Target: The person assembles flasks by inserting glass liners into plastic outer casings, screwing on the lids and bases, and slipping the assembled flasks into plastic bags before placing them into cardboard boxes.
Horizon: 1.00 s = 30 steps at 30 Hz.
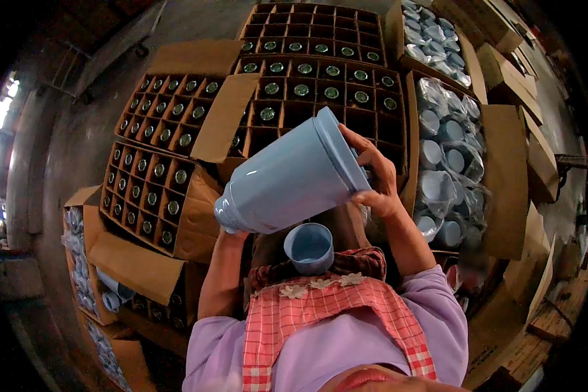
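Observation:
A large light-blue plastic flask casing (284,176) is tilted across my front, its wide rimmed end up to the right and its narrow neck down to the left. My right hand (377,171) grips the wide rim, fingers over the edge and thumb below. My left hand (235,230) is at the neck end, mostly hidden behind the casing, and appears to support it from beneath. A smaller light-blue cup (312,251) rests mouth up on my lap, just below the casing, touched by neither hand.
Ahead, a divided carton (320,98) holds glass-topped items in several cells. More divided cartons (147,189) stand on the left. On the right, an open box (447,157) holds blue cups in clear plastic. Cardboard flaps (225,121) stick out between boxes.

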Available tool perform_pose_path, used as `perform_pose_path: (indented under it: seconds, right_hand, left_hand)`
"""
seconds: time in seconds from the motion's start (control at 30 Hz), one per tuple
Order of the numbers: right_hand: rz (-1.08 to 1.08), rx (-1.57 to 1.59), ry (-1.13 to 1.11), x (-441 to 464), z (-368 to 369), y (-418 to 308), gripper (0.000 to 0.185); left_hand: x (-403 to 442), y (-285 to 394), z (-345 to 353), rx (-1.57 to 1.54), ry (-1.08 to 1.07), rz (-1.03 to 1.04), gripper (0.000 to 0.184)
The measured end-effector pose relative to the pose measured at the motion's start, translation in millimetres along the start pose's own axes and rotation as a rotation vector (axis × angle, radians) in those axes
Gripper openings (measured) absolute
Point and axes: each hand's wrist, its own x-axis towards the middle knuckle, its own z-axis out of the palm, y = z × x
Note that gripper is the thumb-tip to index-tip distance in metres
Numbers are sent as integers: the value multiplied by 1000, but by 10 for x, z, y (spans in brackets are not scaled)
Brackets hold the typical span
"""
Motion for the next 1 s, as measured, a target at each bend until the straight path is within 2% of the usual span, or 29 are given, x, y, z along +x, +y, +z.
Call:
perform_pose_path:
  seconds: [0.03,0.1,0.13,0.17,0.2,0.23,0.27,0.33,0.37,0.43,0.5,0.53,0.63,0.73,0.8,0.87,0.9,1.0]
  right_hand:
    - [29,-24,30,-3,8,-13,52]
    - [415,13,116,9,49,-133,52]
    - [609,32,161,12,57,-180,52]
    - [664,48,147,26,19,-101,52]
    - [719,66,137,68,-48,63,52]
    - [774,85,127,151,-75,94,52]
    - [945,288,129,186,-140,25,51]
    - [475,123,24,24,-260,7,51]
    - [766,444,57,40,-339,79,52]
    - [550,471,112,-95,-165,73,51]
    - [479,528,155,-262,-58,16,54]
    - [470,488,191,-294,-43,47,50]
    - [490,375,281,-272,-36,92,41]
    - [474,254,333,-152,-15,-22,36]
    - [472,200,352,-101,-12,-58,34]
    - [519,176,367,-92,1,-56,33]
    - [545,122,361,-71,-2,-72,33]
    - [656,-33,352,58,-32,-149,36]
  left_hand:
    - [-3,-1,11,18,14,48,39]
    - [-12,47,-131,705,103,280,35]
    - [-30,66,-153,925,109,395,33]
    - [-47,89,-170,1143,142,517,31]
    - [-156,298,234,1238,137,640,29]
    - [-136,290,147,1226,136,687,28]
    - [-116,281,59,1215,135,733,26]
    - [-68,312,-39,1289,143,809,24]
    - [-42,314,-70,1371,160,841,24]
    - [-15,312,-138,1238,189,712,25]
    - [10,287,-150,1063,225,570,26]
    - [-1,260,-126,949,257,497,27]
    - [-83,277,47,428,122,490,23]
    - [-165,384,393,1284,179,894,23]
    - [-175,361,316,1084,179,810,26]
    - [-184,367,311,1047,106,873,27]
    - [-196,432,609,1103,31,981,27]
    - [-229,463,762,1306,-73,1163,26]
